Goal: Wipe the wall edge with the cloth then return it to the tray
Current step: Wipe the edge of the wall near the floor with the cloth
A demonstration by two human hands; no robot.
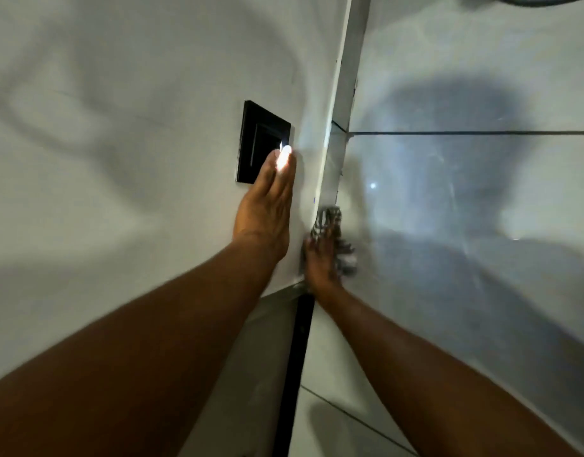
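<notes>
A checked black-and-white cloth (330, 222) is pressed against the wall edge (336, 153), a pale vertical corner strip between a white painted wall and glossy tiles. My right hand (320, 258) lies flat over the cloth and holds it to the corner. My left hand (270, 199) rests flat on the white wall, fingers together, its tips at the rim of a black switch plate (257, 140). A bright glare sits on the fingertips. No tray is in view.
Glossy grey wall tiles (465, 192) with a dark grout line fill the right side and carry a person's shadow. A black vertical strip (298, 351) runs down below the corner. A dark cable shows at the top right.
</notes>
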